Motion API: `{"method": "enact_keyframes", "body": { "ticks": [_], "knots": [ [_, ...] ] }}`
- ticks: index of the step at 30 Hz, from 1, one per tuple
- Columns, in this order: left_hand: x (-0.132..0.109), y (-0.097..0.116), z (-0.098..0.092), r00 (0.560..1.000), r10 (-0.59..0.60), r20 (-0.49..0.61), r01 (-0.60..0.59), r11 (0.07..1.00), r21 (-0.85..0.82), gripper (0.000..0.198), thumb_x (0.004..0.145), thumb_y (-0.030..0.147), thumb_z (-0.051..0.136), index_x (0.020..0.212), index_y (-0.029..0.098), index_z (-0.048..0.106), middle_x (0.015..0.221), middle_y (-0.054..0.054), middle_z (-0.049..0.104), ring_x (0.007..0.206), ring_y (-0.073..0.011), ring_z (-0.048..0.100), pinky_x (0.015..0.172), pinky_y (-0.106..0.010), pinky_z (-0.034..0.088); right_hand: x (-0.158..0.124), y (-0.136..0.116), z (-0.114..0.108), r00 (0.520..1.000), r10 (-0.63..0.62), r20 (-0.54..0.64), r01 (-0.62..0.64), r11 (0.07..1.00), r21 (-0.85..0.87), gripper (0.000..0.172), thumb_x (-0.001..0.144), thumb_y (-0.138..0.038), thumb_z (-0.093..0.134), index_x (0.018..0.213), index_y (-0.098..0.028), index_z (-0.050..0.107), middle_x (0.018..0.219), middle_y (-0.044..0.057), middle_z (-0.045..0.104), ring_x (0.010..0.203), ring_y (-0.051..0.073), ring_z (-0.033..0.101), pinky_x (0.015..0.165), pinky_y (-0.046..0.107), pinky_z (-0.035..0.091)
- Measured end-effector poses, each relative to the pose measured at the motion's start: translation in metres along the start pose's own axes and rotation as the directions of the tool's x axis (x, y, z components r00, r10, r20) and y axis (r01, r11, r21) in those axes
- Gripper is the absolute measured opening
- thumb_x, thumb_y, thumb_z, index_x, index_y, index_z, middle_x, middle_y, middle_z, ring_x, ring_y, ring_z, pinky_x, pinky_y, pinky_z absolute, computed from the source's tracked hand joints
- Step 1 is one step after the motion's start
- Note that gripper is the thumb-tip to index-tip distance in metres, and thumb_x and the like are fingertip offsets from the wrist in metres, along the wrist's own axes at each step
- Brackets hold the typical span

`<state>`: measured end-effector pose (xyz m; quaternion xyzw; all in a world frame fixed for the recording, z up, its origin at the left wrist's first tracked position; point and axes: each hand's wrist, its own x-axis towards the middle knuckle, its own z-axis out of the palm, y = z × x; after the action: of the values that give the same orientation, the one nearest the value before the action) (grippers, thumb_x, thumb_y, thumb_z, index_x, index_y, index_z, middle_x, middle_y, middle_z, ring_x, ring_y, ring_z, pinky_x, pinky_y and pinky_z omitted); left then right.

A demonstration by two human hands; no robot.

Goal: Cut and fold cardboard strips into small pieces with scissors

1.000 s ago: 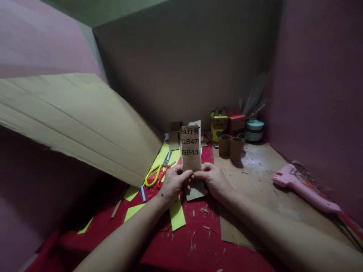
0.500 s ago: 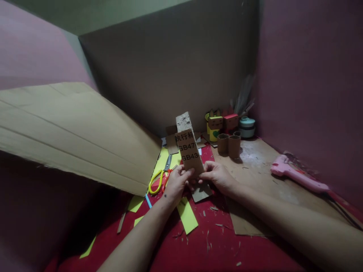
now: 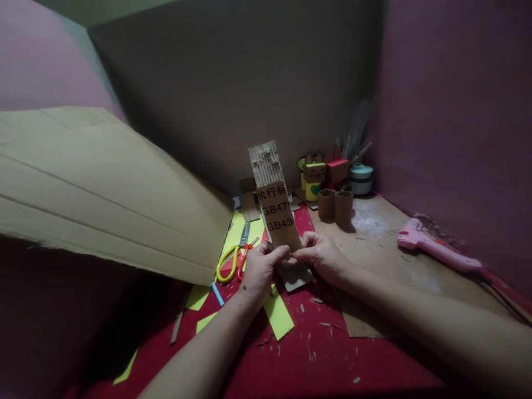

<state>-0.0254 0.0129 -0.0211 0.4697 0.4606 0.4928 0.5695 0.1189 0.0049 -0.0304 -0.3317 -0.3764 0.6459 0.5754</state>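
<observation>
A narrow cardboard strip (image 3: 276, 213) with black printed characters stands tilted up before me, its far end peeled to bare corrugation. My left hand (image 3: 266, 266) pinches its near left edge between thumb and fingers. At the near right corner, my right hand (image 3: 322, 255) grips it the same way. Below the fingers a flat greyish cardboard piece (image 3: 297, 277) shows; whether it joins the strip I cannot tell. Scissors (image 3: 243, 244) with one yellow and one red handle lie just left of the strip. A yellow paper strip (image 3: 279, 313) rests beneath my left wrist.
A large cardboard sheet (image 3: 124, 194) slants up on the left. At right lies a pink glue gun (image 3: 436, 246) on a brown board (image 3: 386, 277). Cardboard tubes (image 3: 343, 208), small paper figures (image 3: 315, 180) and a teal lidded pot (image 3: 361, 179) stand behind. Scraps litter the red cloth (image 3: 324, 354).
The strip's far end has risen and leans farther back, showing more of its corrugated part. Both hands keep their pinch near its lower end. The whole view has shifted slightly.
</observation>
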Motion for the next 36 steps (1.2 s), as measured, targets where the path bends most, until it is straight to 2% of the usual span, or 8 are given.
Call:
{"method": "enact_keyframes", "body": {
  "ticks": [5,9,13,16,20,27,31,36],
  "knots": [
    [-0.001,-0.002,0.0,0.998,0.054,-0.026,-0.055,0.998,-0.01,0.031,0.063,0.032,0.077,0.06,0.015,0.052,0.043,0.004,0.054,0.036,-0.0064,0.045,0.037,-0.017,0.032,0.001,0.0,0.0,0.999,0.016,0.038,-0.018,0.998,0.059,0.041,0.054,-0.026,0.081,0.061,-0.018,0.042,0.061,-0.003,0.063,0.056,0.013,0.065,0.058,0.025,0.052],
    [0.001,-0.002,0.001,0.997,0.07,0.024,-0.069,0.997,-0.042,0.027,0.063,0.03,0.078,0.065,0.012,0.058,0.048,0.001,0.058,0.039,-0.0068,0.048,0.038,-0.017,0.034,0.002,-0.002,-0.002,1.0,0.021,0.018,-0.02,0.999,-0.032,0.041,0.055,-0.025,0.08,0.061,-0.019,0.04,0.056,-0.004,0.062,0.051,0.014,0.065,0.047,0.021,0.047],
    [0.007,0.001,0.002,0.995,0.071,0.072,-0.063,0.991,-0.116,0.034,0.071,0.039,0.072,0.09,0.013,0.064,0.069,-0.004,0.068,0.05,-0.0114,0.059,0.046,-0.021,0.044,0.001,-0.006,-0.003,0.998,0.05,0.033,-0.045,0.99,-0.137,0.037,0.057,-0.022,0.077,0.059,-0.02,0.04,0.049,-0.003,0.059,0.05,0.017,0.066,0.042,0.021,0.045],
    [0.012,0.003,0.003,0.995,0.064,0.077,-0.047,0.977,-0.209,0.037,0.073,0.043,0.069,0.091,0.012,0.063,0.075,-0.007,0.07,0.056,-0.0154,0.064,0.054,-0.027,0.051,0.0,-0.008,-0.002,0.992,0.1,0.074,-0.085,0.981,-0.175,0.032,0.059,-0.018,0.074,0.06,-0.02,0.042,0.047,-0.002,0.059,0.049,0.017,0.065,0.039,0.02,0.042],
    [0.013,0.004,0.004,0.996,0.085,-0.014,-0.085,0.954,-0.289,0.031,0.067,0.034,0.076,0.082,0.009,0.065,0.07,-0.007,0.07,0.061,-0.0181,0.066,0.062,-0.032,0.054,-0.001,-0.006,-0.001,0.986,0.146,0.08,-0.133,0.98,-0.146,0.032,0.059,-0.016,0.073,0.061,-0.02,0.042,0.049,-0.001,0.06,0.051,0.019,0.066,0.038,0.02,0.042],
    [0.015,-0.001,0.004,0.981,0.147,-0.129,-0.176,0.952,-0.251,0.029,0.064,0.036,0.077,0.072,0.011,0.065,0.065,-0.004,0.068,0.052,-0.0134,0.061,0.058,-0.029,0.053,0.002,-0.004,-0.004,0.983,0.169,0.077,-0.165,0.985,-0.055,0.033,0.059,-0.012,0.072,0.066,-0.02,0.041,0.052,0.0,0.062,0.049,0.018,0.065,0.043,0.023,0.049],
    [0.016,-0.002,0.005,0.988,0.129,-0.083,-0.147,0.952,-0.27,0.03,0.066,0.037,0.075,0.077,0.011,0.066,0.068,-0.005,0.069,0.056,-0.0149,0.063,0.06,-0.03,0.053,0.001,-0.006,-0.003,0.969,0.212,0.129,-0.206,0.977,-0.059,0.023,0.067,-0.015,0.069,0.079,-0.017,0.05,0.063,0.004,0.066,0.049,0.015,0.065,0.047,0.023,0.053],
    [0.009,0.005,0.007,0.998,0.049,0.045,-0.04,0.98,-0.196,0.032,0.066,0.038,0.076,0.081,0.012,0.065,0.066,-0.005,0.068,0.052,-0.0133,0.061,0.05,-0.024,0.049,-0.001,-0.009,-0.001,0.925,0.295,0.237,-0.249,0.946,-0.206,0.01,0.076,-0.017,0.062,0.085,-0.013,0.057,0.065,0.008,0.068,0.049,0.016,0.066,0.044,0.022,0.054]
  ]
}}
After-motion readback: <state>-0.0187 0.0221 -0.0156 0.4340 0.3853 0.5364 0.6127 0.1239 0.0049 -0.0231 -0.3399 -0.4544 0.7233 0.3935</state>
